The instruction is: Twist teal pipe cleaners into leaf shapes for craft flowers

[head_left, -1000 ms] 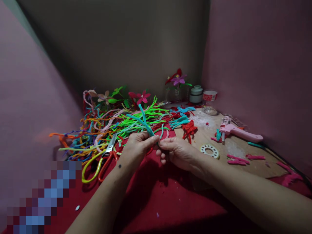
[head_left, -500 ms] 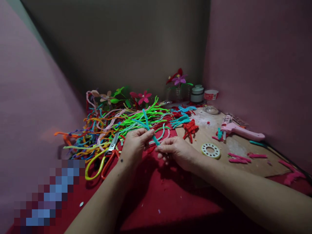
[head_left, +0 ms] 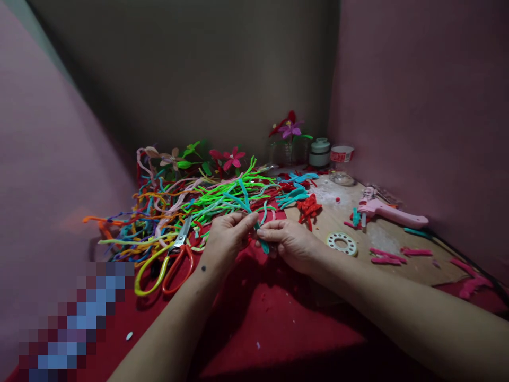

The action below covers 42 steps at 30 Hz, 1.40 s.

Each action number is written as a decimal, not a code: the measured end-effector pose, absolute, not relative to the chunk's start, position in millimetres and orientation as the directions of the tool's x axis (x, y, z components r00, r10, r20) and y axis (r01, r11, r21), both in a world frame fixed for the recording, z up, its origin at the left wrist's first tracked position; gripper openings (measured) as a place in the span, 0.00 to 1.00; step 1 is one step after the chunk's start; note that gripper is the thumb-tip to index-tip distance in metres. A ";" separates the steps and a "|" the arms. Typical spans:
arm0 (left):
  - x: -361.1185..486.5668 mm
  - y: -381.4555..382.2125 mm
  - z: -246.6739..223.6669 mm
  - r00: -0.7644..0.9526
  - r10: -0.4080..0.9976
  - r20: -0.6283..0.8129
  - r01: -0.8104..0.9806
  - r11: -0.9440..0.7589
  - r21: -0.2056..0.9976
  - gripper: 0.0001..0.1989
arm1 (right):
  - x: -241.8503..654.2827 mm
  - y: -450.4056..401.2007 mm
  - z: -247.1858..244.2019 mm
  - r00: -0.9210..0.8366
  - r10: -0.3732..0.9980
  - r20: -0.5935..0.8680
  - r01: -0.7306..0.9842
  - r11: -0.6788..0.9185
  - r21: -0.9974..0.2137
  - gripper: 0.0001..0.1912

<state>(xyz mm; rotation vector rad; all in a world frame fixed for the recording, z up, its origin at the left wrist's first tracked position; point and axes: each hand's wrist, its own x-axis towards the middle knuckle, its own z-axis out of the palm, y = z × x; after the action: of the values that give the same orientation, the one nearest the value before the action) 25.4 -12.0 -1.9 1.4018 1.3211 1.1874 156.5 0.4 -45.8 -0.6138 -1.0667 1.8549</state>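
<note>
Turquoise pipe cleaners are pinched between both hands at the middle, their ends spreading up and away in a fork. My left hand closes its thumb and fingers on them. Just to the right, my right hand is closed on their lower part, with a short folded turquoise end showing below the fingertips. Behind the hands lies a heap of bright green pipe cleaners. Scissors with one yellow and one red handle rest left of my left hand.
Cardboard at the right bears a pink glue gun, a white ring with holes and pink pieces. Red pieces lie near its left edge. Pipe-cleaner flowers and a jar stand behind.
Both hands have come closer together around the turquoise pipe cleaners, whose lower end now shows below the right fingertips. The view has shifted slightly.
</note>
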 end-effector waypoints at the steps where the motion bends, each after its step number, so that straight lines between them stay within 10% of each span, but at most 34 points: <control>1: 23.9 -10.7 -3.3 0.003 0.998 0.065 0.165 -0.065 0.984 0.16 | 157.1 1.5 -45.0 -0.470 0.883 0.018 -0.470 -0.233 -0.852 0.09; 9: 23.7 -10.1 -8.7 0.274 0.935 -0.227 0.181 0.182 0.967 0.13 | 159.5 7.3 -35.9 -0.285 0.958 0.023 -0.633 -0.169 -0.756 0.11; 24: 35.6 -17.0 -5.9 0.212 0.969 -0.124 0.310 0.054 0.949 0.13 | 159.6 6.2 -35.5 -0.278 0.961 0.013 -0.597 -0.162 -0.786 0.09; 34: 20.8 -4.9 -9.9 0.176 0.983 -0.056 -0.243 0.099 0.965 0.11 | 162.7 4.3 -37.5 -0.415 0.908 0.057 -0.462 -0.156 -0.873 0.07; 42: 17.4 -6.0 -8.1 0.210 0.974 0.081 -0.120 -0.057 0.991 0.05 | 160.9 4.7 -38.9 -0.422 0.906 0.030 -0.492 -0.201 -0.847 0.05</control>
<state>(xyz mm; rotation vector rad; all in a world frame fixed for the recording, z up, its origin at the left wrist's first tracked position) 17.4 -6.0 -8.1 1.2701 0.9341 1.1489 160.9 4.7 -38.9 -0.6092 -1.0146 1.7930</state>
